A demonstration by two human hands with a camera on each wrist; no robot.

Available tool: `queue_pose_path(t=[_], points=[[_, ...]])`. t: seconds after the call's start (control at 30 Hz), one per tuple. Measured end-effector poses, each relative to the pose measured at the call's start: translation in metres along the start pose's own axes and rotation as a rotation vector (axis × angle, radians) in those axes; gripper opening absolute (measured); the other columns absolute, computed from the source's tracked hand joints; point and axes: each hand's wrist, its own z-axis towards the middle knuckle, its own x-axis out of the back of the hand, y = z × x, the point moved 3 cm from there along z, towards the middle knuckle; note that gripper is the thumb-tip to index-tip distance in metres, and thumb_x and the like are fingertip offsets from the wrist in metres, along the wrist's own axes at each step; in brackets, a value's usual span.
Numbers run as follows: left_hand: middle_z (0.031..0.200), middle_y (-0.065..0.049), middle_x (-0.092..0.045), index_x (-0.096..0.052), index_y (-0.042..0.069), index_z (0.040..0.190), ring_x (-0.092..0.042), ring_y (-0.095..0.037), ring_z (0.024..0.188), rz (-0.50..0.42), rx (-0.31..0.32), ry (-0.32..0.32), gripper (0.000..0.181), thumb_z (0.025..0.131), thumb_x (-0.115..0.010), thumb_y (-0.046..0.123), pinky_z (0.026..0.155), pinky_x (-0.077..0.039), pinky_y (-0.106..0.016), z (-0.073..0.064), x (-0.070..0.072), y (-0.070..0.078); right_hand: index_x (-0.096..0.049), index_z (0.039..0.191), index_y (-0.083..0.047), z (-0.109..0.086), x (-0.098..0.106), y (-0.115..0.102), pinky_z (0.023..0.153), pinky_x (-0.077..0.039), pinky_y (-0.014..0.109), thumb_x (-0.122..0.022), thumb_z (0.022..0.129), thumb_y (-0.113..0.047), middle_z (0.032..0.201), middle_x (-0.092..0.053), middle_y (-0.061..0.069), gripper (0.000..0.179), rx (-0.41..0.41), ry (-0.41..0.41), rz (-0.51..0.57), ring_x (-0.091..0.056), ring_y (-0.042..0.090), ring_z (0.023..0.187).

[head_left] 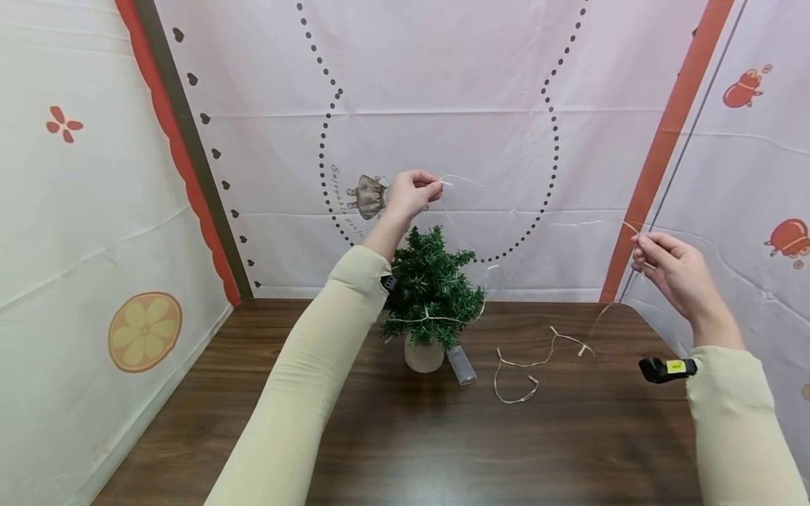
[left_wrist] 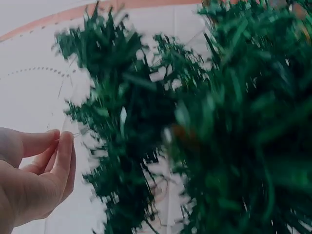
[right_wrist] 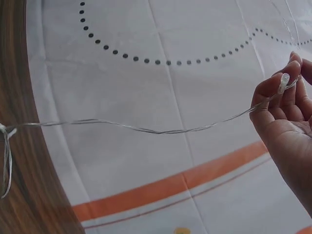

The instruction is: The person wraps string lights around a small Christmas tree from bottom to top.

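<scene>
A small artificial Christmas tree point(head_left: 433, 281) in a pale pot point(head_left: 424, 356) stands on the table. Above its top, my left hand point(head_left: 414, 191) pinches a thin clear wire of a string of fairy lights between thumb and fingertips. Out to the right and raised over the table, my right hand point(head_left: 673, 263) pinches another stretch of the string lights point(right_wrist: 161, 131), a small bulb point(right_wrist: 283, 83) showing at its fingers. One length of wire crosses the tree's lower branches. In the left wrist view, blurred green branches point(left_wrist: 122, 122) fill most of the picture beside the left hand.
A grey battery box point(head_left: 461, 365) lies beside the pot. Loose string lights point(head_left: 525, 364) curl over the brown wooden table point(head_left: 506, 450) to the right of it. Printed fabric point(head_left: 436, 70) hangs behind the table and on both sides.
</scene>
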Motion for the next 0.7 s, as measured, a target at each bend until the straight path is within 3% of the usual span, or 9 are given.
queue_pose_path(t=[0.3, 0.5, 0.7], points=[[0.094, -0.012, -0.066, -0.066, -0.003, 0.097, -0.067, -0.029, 0.096, -0.048, 0.025, 0.031, 0.011, 0.088, -0.064, 0.003, 0.084, -0.055, -0.028, 0.006, 0.021, -0.017, -0.064, 0.099, -0.003, 0.021, -0.020, -0.002, 0.067, -0.049, 0.019, -0.053, 0.096, -0.009, 0.092, -0.061, 0.001, 0.012, -0.039, 0.041, -0.152, -0.055, 0.010, 0.076], [0.098, -0.009, -0.068, -0.067, 0.004, 0.092, -0.067, -0.027, 0.098, 0.052, 0.081, 0.101, 0.013, 0.085, -0.071, 0.015, 0.096, -0.047, -0.037, 0.008, 0.036, -0.036, -0.065, 0.099, -0.007, 0.033, -0.030, 0.002, 0.068, -0.050, 0.019, -0.054, 0.096, -0.012, 0.086, -0.061, -0.001, 0.013, -0.081, 0.044, -0.212, -0.054, 0.009, 0.075], [0.101, -0.009, -0.069, -0.068, 0.006, 0.089, -0.069, -0.024, 0.094, -0.002, 0.096, 0.127, 0.014, 0.085, -0.072, 0.018, 0.096, -0.048, -0.033, 0.009, 0.049, -0.055, -0.066, 0.099, -0.011, 0.041, -0.038, 0.008, 0.071, -0.050, 0.018, -0.055, 0.096, -0.016, 0.084, -0.060, -0.003, 0.013, -0.127, 0.068, -0.253, -0.054, 0.008, 0.077]])
